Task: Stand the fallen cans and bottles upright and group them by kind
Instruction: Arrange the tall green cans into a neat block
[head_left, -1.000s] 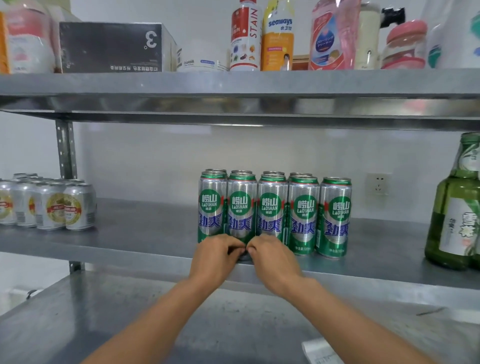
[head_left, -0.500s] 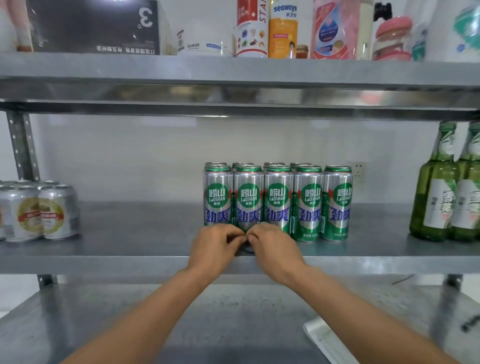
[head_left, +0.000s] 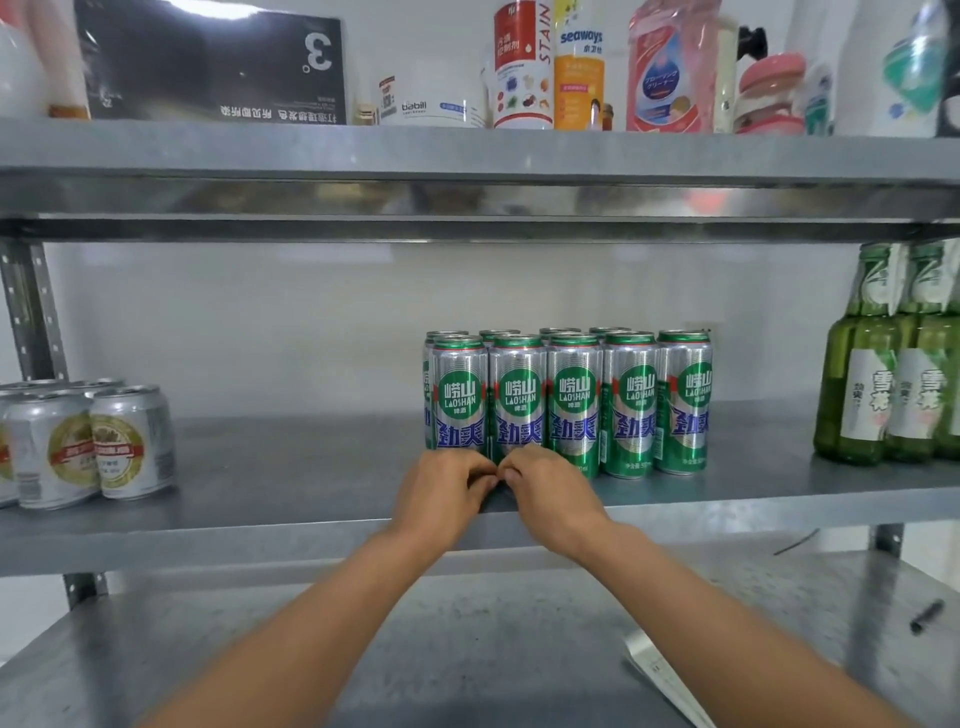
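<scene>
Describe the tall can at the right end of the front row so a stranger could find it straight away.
Find the middle metal shelf, where a block of tall green-and-silver cans stands in the centre. In its front row, take the end can nearest the green glass bottles. Unlike its neighbours, it has bare shelf, not another can, on the bottle side.

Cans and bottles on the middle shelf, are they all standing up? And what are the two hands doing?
Green cans, upright, packed in two rows.
Silver cans, upright, bunched at the left.
Green bottles, upright, side by side at the right.
Left hand, fingers curled, at the foot of the front green cans.
Right hand, fingers curled beside it; grip unclear.
</scene>
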